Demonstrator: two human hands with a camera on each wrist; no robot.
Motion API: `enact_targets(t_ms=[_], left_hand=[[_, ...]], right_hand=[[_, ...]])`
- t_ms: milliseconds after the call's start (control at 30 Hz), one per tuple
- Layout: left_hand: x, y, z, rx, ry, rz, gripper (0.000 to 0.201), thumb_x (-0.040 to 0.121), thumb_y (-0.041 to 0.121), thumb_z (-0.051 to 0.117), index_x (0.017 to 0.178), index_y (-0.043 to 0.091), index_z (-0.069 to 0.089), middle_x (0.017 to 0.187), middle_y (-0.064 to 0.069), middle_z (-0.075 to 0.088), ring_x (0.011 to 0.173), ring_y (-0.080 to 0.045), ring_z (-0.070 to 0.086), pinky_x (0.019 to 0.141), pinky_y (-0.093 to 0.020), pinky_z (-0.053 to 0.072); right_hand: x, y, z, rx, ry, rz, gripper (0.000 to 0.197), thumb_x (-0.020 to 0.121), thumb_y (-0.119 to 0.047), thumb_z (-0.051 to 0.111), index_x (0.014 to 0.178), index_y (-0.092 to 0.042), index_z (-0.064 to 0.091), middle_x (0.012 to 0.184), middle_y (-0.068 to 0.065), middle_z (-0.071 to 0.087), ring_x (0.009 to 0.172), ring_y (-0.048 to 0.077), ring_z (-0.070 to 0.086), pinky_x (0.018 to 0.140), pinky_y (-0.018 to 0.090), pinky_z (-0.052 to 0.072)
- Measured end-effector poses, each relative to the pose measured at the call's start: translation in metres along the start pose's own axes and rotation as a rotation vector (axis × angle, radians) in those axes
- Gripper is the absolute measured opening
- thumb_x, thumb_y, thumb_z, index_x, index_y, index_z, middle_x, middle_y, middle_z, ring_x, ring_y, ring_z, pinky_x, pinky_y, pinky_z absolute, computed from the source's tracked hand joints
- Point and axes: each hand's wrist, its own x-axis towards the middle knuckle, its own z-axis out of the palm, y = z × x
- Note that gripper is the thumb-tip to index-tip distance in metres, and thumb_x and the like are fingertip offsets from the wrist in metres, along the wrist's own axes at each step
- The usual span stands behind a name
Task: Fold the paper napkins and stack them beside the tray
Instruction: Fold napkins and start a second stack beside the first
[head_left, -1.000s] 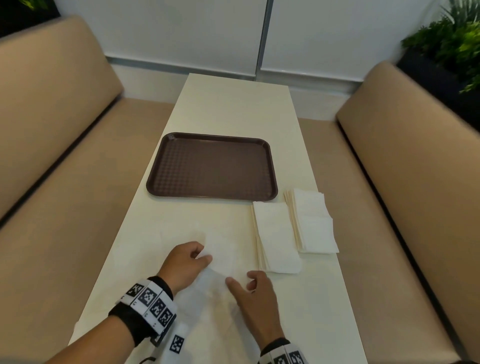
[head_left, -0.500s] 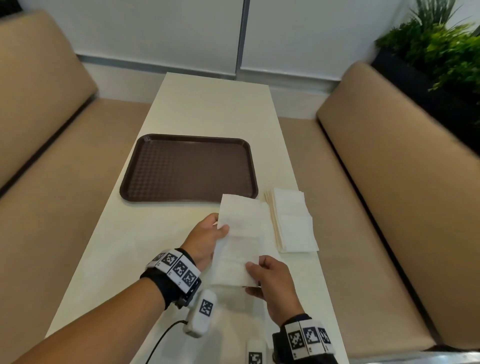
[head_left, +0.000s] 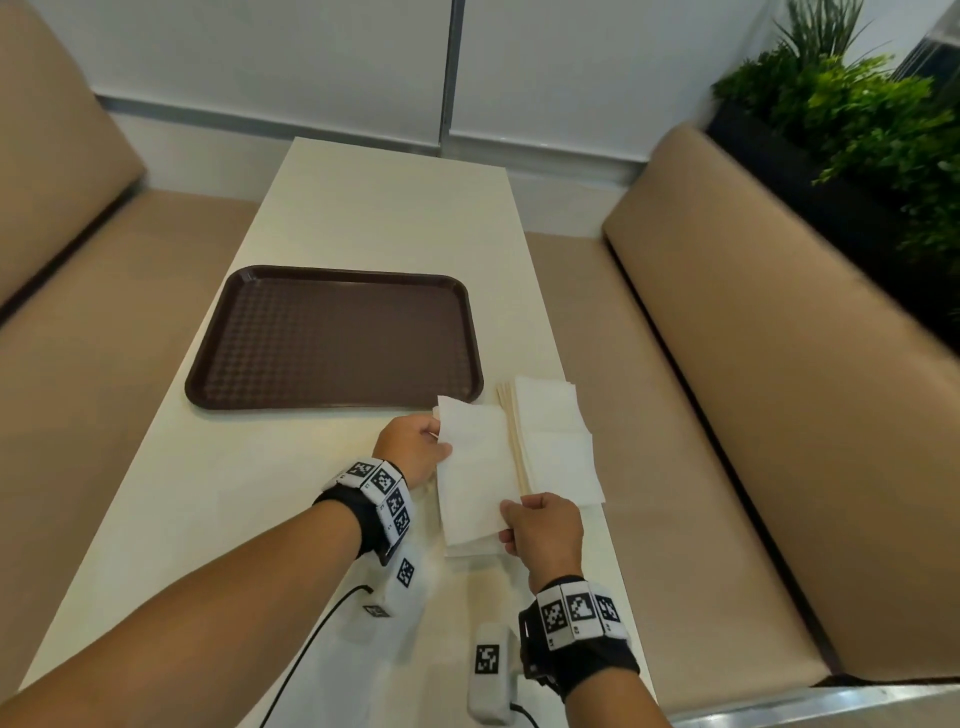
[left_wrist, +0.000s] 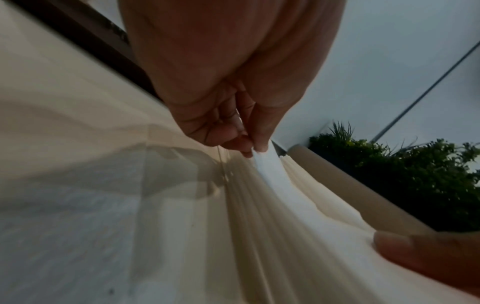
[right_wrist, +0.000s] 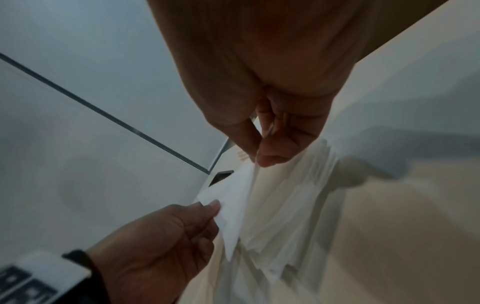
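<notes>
A folded white napkin (head_left: 475, 467) hangs just above a stack of folded napkins (head_left: 470, 548) near the table's right edge. My left hand (head_left: 415, 449) pinches the napkin's far left edge, thumb on top. My right hand (head_left: 543, 530) pinches its near right corner. The left wrist view shows the left hand (left_wrist: 249, 148) with fingertips pinching the thin napkin (left_wrist: 270, 170). In the right wrist view the right hand (right_wrist: 259, 160) pinches the same napkin (right_wrist: 236, 205). A second stack of napkins (head_left: 553, 441) lies to the right. The brown tray (head_left: 332, 338) sits behind, with nothing on it.
The cream table (head_left: 384, 208) runs away from me between two tan benches (head_left: 779, 389). Green plants (head_left: 852, 119) stand at the back right. Small white tagged devices (head_left: 491, 675) and a black cable (head_left: 311, 644) hang by my wrists over the near table.
Both hands lifted the folded napkin from the near table and carried it forward and right over the stack beside the tray. The head view shifted left.
</notes>
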Motion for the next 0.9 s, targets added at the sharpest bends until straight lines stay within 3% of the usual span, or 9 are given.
enact_targets(t_ms=[100,200,300,400,500,600,667,800,900], left_hand=[[0.003,0.001,0.004,0.074,0.046,0.009,0.007,0.085,0.012,0.074,0.090,0.016,0.072,0.084,0.000,0.070,0.083,-0.021,0.067,0.062,-0.019,0.045],[0.006,0.001,0.009,0.111,0.066,-0.020,0.021,0.083,0.012,0.075,0.102,0.014,0.068,0.098,-0.003,0.069,0.091,-0.023,0.065,0.072,-0.025,0.048],[0.005,0.001,0.005,0.171,0.084,-0.058,0.056,0.082,0.024,0.079,0.129,0.016,0.050,0.125,-0.006,0.059,0.109,-0.026,0.062,0.085,-0.032,0.050],[-0.001,-0.005,-0.022,0.241,0.044,-0.068,0.075,0.083,0.041,0.076,0.143,0.015,0.039,0.144,-0.009,0.047,0.124,-0.027,0.055,0.099,-0.036,0.046],[-0.024,-0.030,-0.078,0.397,0.017,-0.077,0.057,0.086,0.050,0.070,0.132,0.021,0.051,0.139,-0.005,0.046,0.117,-0.023,0.057,0.099,-0.034,0.046],[-0.061,-0.067,-0.139,0.618,-0.029,-0.155,0.045,0.086,0.050,0.069,0.120,0.025,0.056,0.128,-0.002,0.045,0.102,-0.018,0.057,0.095,-0.034,0.047],[-0.091,-0.090,-0.172,0.690,-0.071,-0.230,0.045,0.082,0.050,0.073,0.117,0.028,0.054,0.123,0.000,0.045,0.102,-0.018,0.055,0.093,-0.034,0.047],[-0.156,-0.115,-0.196,0.710,-0.184,-0.210,0.048,0.071,0.057,0.080,0.106,0.039,0.051,0.112,0.014,0.046,0.102,-0.006,0.049,0.090,-0.027,0.046],[-0.198,-0.124,-0.186,0.704,-0.313,-0.194,0.051,0.064,0.066,0.077,0.100,0.042,0.049,0.107,0.019,0.046,0.100,0.000,0.047,0.089,-0.021,0.045]], right_hand=[[0.005,0.005,0.003,-0.067,0.046,-0.011,0.011,0.087,-0.012,0.070,0.095,-0.007,0.065,0.069,0.009,0.070,0.047,0.011,0.064,0.063,0.034,0.062],[0.005,0.010,0.005,-0.107,0.069,-0.019,0.012,0.086,-0.015,0.070,0.093,-0.007,0.064,0.065,0.008,0.071,0.051,0.014,0.066,0.065,0.037,0.063],[0.004,0.012,0.003,-0.082,0.077,0.006,0.025,0.084,-0.023,0.075,0.098,-0.008,0.060,0.077,0.009,0.071,0.063,0.021,0.069,0.057,0.033,0.058],[-0.004,0.018,-0.009,-0.133,0.151,-0.017,0.040,0.083,-0.036,0.079,0.103,-0.011,0.054,0.097,0.005,0.064,0.083,0.020,0.063,0.065,0.028,0.046],[-0.029,0.028,-0.014,-0.202,0.161,-0.191,0.033,0.088,-0.034,0.074,0.107,-0.018,0.053,0.106,-0.003,0.052,0.092,0.015,0.055,0.076,0.026,0.040],[-0.062,0.044,0.003,-0.368,-0.009,-0.463,0.015,0.090,-0.026,0.071,0.099,-0.024,0.058,0.102,-0.008,0.052,0.085,0.005,0.054,0.069,0.013,0.039],[-0.082,0.056,0.025,-0.462,-0.159,-0.610,0.014,0.085,-0.035,0.069,0.093,-0.026,0.062,0.095,-0.012,0.053,0.079,0.006,0.055,0.067,0.012,0.040],[-0.120,0.063,0.068,-0.724,-0.397,-0.663,0.051,0.078,-0.070,0.044,0.105,-0.030,0.058,0.100,-0.016,0.044,0.096,0.004,0.055,0.074,0.021,0.041],[-0.137,0.059,0.088,-0.817,-0.519,-0.694,0.053,0.083,-0.063,0.053,0.123,-0.030,0.052,0.117,-0.011,0.043,0.111,0.010,0.049,0.079,0.025,0.041]])
